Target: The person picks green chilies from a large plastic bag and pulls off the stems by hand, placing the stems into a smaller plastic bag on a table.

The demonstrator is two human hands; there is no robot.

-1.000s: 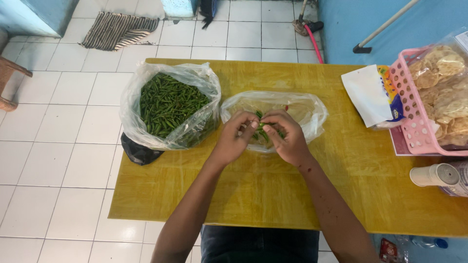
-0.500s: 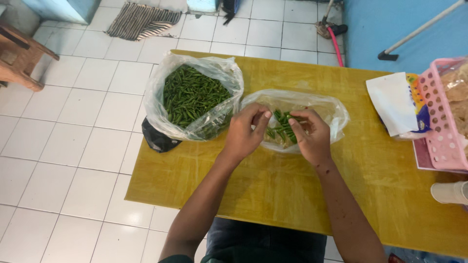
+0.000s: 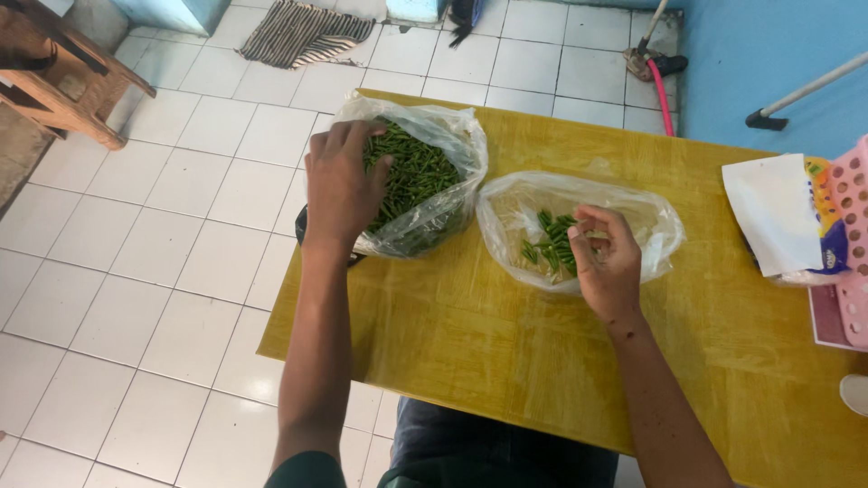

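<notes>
1. Yellow wooden worktop (image 3: 506,361) on white tiled floor (image 3: 172,271), blue wall (image 3: 768,54) behind.
2. Striped mat (image 3: 303,32) far off; wooden stool (image 3: 54,81) at left.
3. White packet (image 3: 778,212) beside pink basket (image 3: 850,235), right edge.
4. Left hand (image 3: 339,185) spread loose inside full bag of green chillies (image 3: 416,176).
5. Right hand (image 3: 606,258) pinching a small piece over the near-empty bag (image 3: 579,230), just beside.

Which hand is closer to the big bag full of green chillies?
The left hand. It reaches into the full bag, resting on the chillies. The right hand is off to the side, at the smaller, nearly empty bag.
</notes>
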